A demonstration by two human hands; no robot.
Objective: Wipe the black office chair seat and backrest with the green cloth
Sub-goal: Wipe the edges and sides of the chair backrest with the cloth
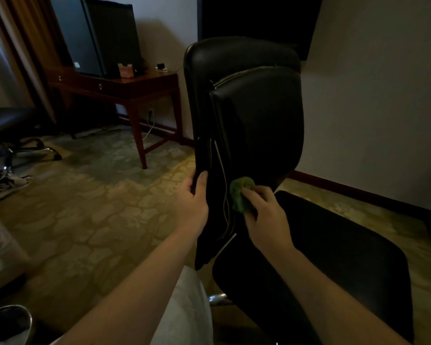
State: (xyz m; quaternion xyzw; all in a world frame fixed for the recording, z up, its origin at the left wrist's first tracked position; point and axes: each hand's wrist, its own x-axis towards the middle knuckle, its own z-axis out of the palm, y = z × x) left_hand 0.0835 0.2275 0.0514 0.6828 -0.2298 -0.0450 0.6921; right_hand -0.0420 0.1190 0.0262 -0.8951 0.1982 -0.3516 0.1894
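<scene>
The black office chair stands right in front of me, its tall backrest [256, 115] upright and its seat [334, 257] stretching to the lower right. My left hand [193, 200] grips the left edge of the backrest low down, thumb on the front face. My right hand [264, 215] holds a bunched green cloth [240, 192] against the lower part of the backrest, just above the seat. Pale stitching or cords run down the backrest's left side between my hands.
A wooden desk [134, 88] with a dark cabinet [97, 36] on it stands at the back left. Another wheeled chair [17, 135] and a sneaker [7, 183] lie at far left. Patterned carpet covers the floor; a pale wall is behind the chair.
</scene>
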